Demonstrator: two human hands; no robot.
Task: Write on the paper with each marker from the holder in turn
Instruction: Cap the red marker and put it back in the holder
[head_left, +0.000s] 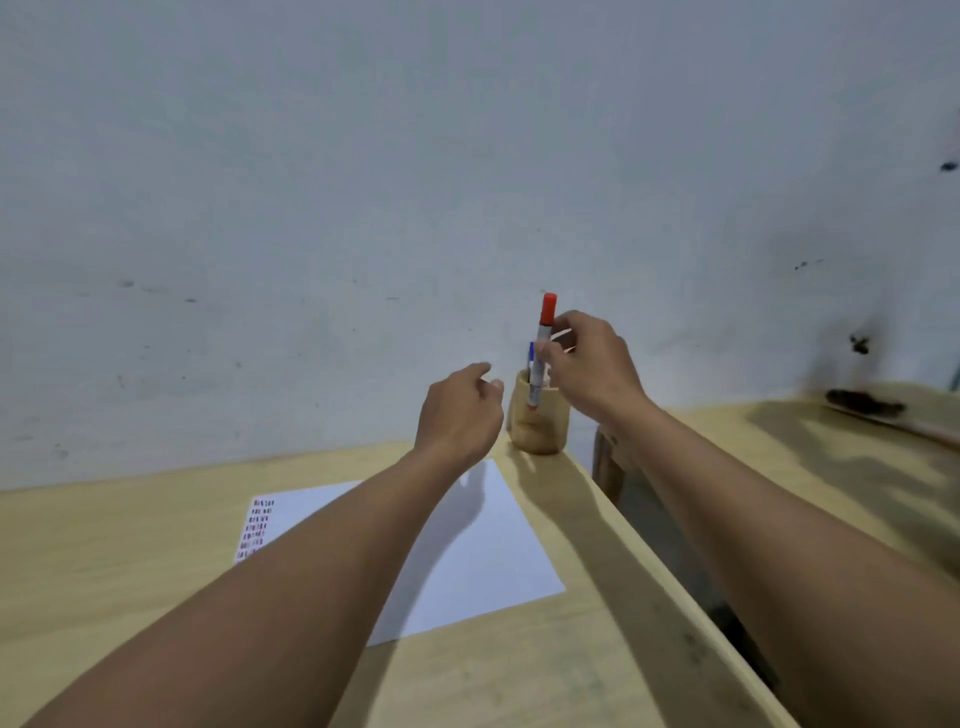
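Red marker (541, 353) pinched by right hand (592, 364) fingers; left hand (460, 410) loose, empty (blue marker (531, 356) mostly hidden).

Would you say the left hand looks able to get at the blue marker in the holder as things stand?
Probably yes. The left hand hovers open beside the holder, but the right hand, holding the red marker, crowds the blue marker from the other side.

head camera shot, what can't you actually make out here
- Inside of the wooden holder: hidden by its wall and the right hand, so the marker count is unclear beyond the red marker and a blue one.
- Writing on the paper: too small and blurred to read, partly under the left forearm.
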